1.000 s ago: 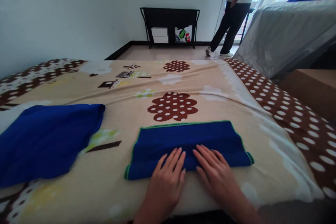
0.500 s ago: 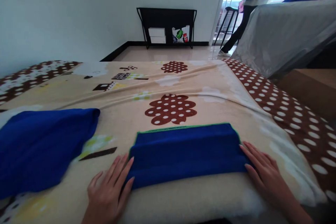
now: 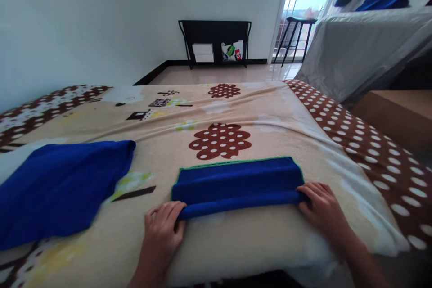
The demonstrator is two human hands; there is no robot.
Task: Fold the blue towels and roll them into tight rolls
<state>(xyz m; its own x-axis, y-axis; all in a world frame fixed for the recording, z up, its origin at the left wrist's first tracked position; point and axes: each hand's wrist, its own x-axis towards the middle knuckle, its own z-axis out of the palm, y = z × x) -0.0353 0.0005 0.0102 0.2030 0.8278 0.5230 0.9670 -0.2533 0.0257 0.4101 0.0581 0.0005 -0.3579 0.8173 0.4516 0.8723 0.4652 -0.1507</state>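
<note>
A folded dark-blue towel with a thin green edging (image 3: 236, 182) is laid flat near the front edge of the bed, on a beige fleece blanket printed with brown white-dotted flower shapes (image 3: 221, 141). Its near long edge is gripped at both ends: the left hand (image 3: 164, 225) is closed around the left corner, fingers curled under the rolled edge, and the right hand (image 3: 320, 209) is closed in the same way around the right corner. Because the edge is held at its two ends, it is kept taut and straight between the hands and raised slightly from the blanket, while the far part of the towel is left lying flat. A second, loosely bunched dark-blue cloth (image 3: 57, 189) is lying well apart to the left on the same blanket, touched by neither hand. Against the far wall a black metal rack (image 3: 216, 40) is seen; inside it two stacked white boxes (image 3: 203, 52) are kept on the left and a white bag with green and red items (image 3: 232, 50) on the right. What the boxes hold cannot be told. A black stool (image 3: 293, 38) stands by the window, and furniture under a grey cover (image 3: 357, 49) is seen at the right.
</note>
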